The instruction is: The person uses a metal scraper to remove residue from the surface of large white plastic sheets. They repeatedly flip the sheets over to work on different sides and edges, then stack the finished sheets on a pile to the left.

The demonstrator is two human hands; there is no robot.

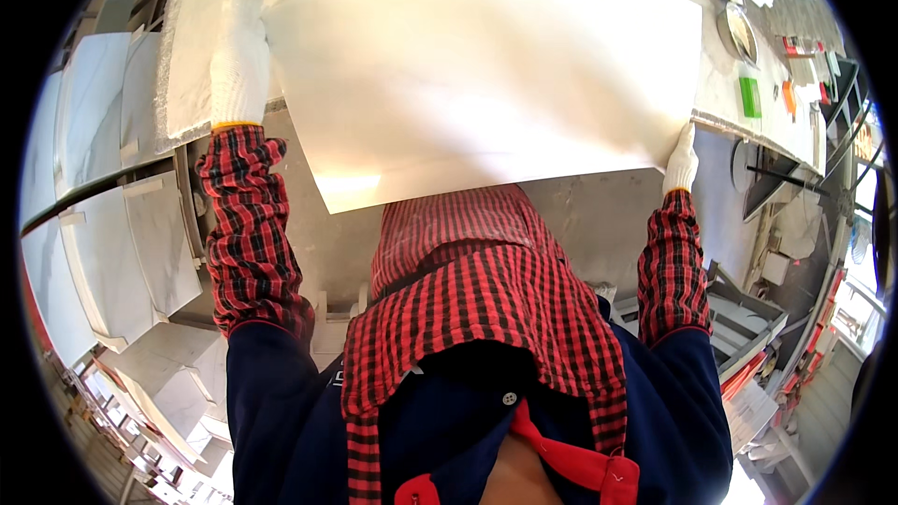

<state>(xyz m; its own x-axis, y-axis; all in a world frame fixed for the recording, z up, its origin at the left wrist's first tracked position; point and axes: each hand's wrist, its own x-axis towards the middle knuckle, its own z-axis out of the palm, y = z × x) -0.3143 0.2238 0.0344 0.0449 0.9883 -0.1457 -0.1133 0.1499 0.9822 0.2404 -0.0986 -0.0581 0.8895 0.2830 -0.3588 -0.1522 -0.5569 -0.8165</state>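
Note:
A large, glossy white slab (pixel 486 75) spans the worktable in front of me, its near edge jutting past the table toward my apron. At its left side lies my left hand (pixel 240 61) in a white knitted glove, fingers stretched out along the edge on the tabletop. Whether those fingers press on the slab is hard to see. My right hand (pixel 683 161), gloved the same way, is closed on the slab's near right corner, with the fingers partly hidden.
The pale worktable (pixel 201 19) shows around the slab. On its right are a metal bowl (pixel 739 35), a green block (pixel 750 97) and an orange item (pixel 789 96). Marbled panels (pixel 94 112) stand at the left. A grey rack (pixel 748 313) stands low on the right.

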